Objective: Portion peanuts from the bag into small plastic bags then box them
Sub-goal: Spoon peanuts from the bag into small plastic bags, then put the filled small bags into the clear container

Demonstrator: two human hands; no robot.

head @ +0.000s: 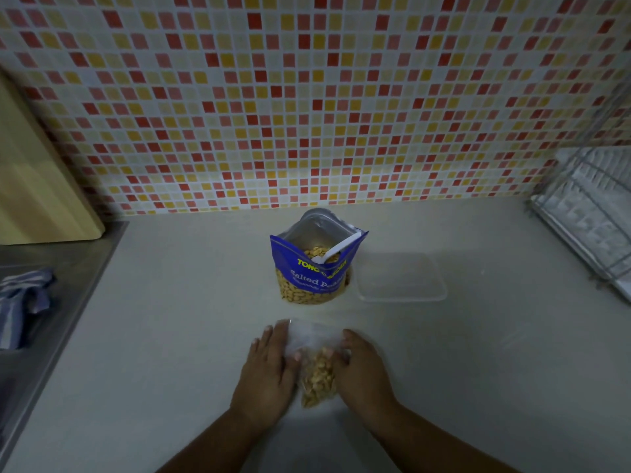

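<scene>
**Portion filled, small bag awaits closing**

A small bag [316,341] lies on the counter [170,336] at lower centre of the frame, with peanuts [318,377] heaped in its near half and its far half flat and clear. The left hand [269,367] rests flat on the bag's left edge, fingers straight and thumb on the plastic. The right hand [362,367] bends its fingers onto the right side; whether they pinch the film cannot be told. The step in hand looks like closing a filled portion. The next move would call for pressing the far end shut without squeezing nuts out, then carrying the bag to the box [401,279], a clear tub right of centre. Just left of it, at centre, the peanut bag [314,271] stands open with a white spoon [338,249] inside. The counter is pale and the light dim. A steel sink [51,302] and striped cloth [20,302] sit at the left edge, a wooden board [37,186] at upper left and a wire rack [594,213] at right. Red-and-yellow mosaic tiles [307,97] fill the top
</scene>
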